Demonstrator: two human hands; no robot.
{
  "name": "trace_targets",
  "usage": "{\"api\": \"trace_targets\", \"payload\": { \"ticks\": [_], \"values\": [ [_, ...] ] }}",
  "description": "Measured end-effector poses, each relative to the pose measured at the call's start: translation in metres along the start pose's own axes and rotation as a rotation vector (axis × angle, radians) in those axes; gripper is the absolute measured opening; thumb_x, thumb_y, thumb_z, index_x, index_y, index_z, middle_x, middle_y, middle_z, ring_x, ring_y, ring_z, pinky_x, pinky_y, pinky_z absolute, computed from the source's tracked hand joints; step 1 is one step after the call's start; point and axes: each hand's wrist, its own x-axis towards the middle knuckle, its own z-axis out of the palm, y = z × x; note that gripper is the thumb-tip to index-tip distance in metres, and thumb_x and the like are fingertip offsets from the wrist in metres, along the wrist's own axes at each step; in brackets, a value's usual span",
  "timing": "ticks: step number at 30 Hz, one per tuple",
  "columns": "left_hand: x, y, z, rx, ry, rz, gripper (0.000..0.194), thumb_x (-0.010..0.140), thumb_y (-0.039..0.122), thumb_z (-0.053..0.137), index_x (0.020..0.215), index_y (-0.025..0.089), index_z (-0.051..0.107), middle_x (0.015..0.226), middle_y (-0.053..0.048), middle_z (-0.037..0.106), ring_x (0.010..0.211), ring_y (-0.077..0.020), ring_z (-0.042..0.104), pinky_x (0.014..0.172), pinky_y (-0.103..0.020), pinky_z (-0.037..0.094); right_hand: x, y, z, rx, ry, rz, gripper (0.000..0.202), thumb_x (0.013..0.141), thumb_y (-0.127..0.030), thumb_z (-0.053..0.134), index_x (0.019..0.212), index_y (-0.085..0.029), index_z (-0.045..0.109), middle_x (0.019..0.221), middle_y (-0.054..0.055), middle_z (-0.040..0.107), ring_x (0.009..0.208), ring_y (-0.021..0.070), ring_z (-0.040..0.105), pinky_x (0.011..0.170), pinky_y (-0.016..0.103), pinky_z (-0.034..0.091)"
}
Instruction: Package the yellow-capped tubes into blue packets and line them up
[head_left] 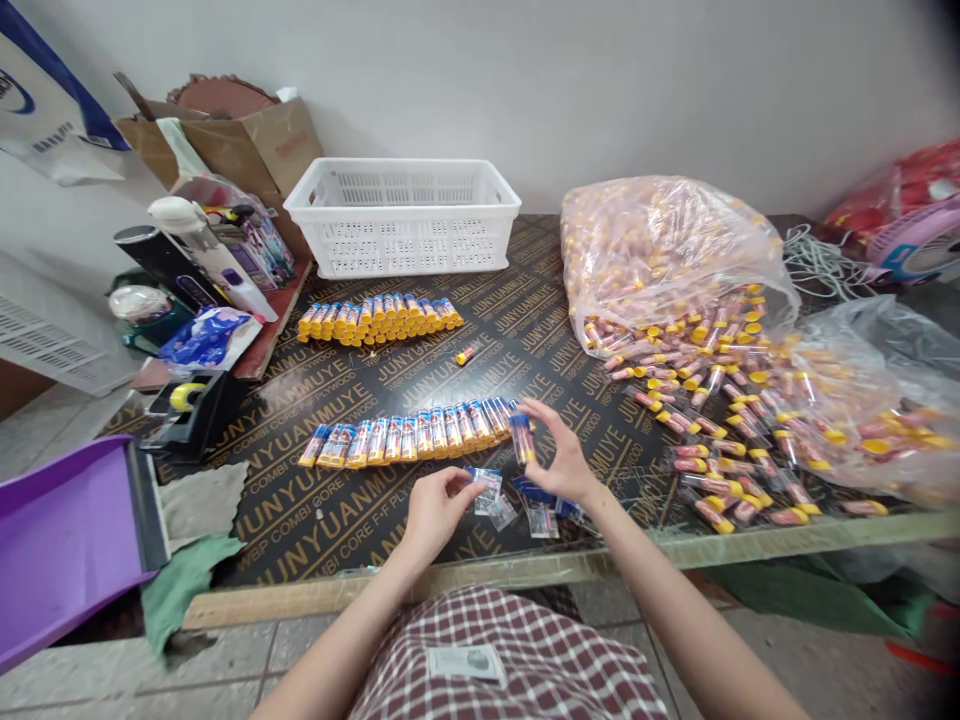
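Observation:
My right hand [556,462] holds a small tube [520,437] with a blue sleeve and yellow end, at the right end of the near row of sleeved tubes [409,436] lying on the dark board. My left hand [436,507] pinches a small clear plastic sleeve [484,485] just left of the right hand. More clear sleeves with blue print [541,510] lie under and between both hands. A second row of sleeved tubes [379,318] lies farther back, with one loose tube [466,353] to its right.
A white plastic basket [403,215] stands at the back. An open clear bag [667,260] spills several unsleeved yellow-capped tubes [712,400] at the right. A tape dispenser [191,405], bottles, a cardboard box [240,140] and a purple tray [67,540] are at the left.

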Motion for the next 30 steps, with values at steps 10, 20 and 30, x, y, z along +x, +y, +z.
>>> {"api": "trace_targets", "payload": {
  "ticks": [10, 20, 30],
  "values": [
    [0.015, -0.03, 0.008, 0.637, 0.129, 0.073, 0.012, 0.084, 0.031, 0.054, 0.087, 0.021, 0.06, 0.084, -0.002, 0.064, 0.075, -0.0163, 0.06, 0.062, -0.024, 0.035, 0.05, 0.077, -0.01, -0.063, -0.258, 0.006, 0.084, 0.057, -0.007, 0.055, 0.138, -0.02, 0.033, 0.128, 0.009, 0.053, 0.118, 0.0239, 0.052, 0.104, 0.039, 0.036],
    [0.005, -0.037, 0.008, -0.006, 0.105, 0.115, 0.008, 0.073, 0.02, 0.055, 0.066, 0.018, 0.052, 0.06, 0.002, 0.052, 0.055, -0.0119, 0.049, 0.055, -0.022, 0.036, 0.098, 0.099, -0.02, -0.138, -0.355, 0.048, 0.073, 0.078, -0.025, 0.058, 0.143, -0.022, 0.025, 0.148, 0.012, 0.031, 0.136, 0.0264, 0.029, 0.107, 0.047, 0.03],
    [0.0, -0.004, -0.003, -0.652, -0.085, -0.248, 0.021, 0.061, 0.03, 0.074, 0.063, 0.01, 0.067, 0.057, -0.001, 0.059, 0.051, -0.0082, 0.048, 0.052, -0.02, 0.041, 0.184, 0.112, 0.031, -0.242, -0.278, 0.064, 0.014, 0.071, -0.015, 0.069, 0.084, -0.015, 0.065, 0.103, 0.008, 0.063, 0.106, 0.0256, 0.054, 0.093, 0.049, 0.039]
  ]
}}
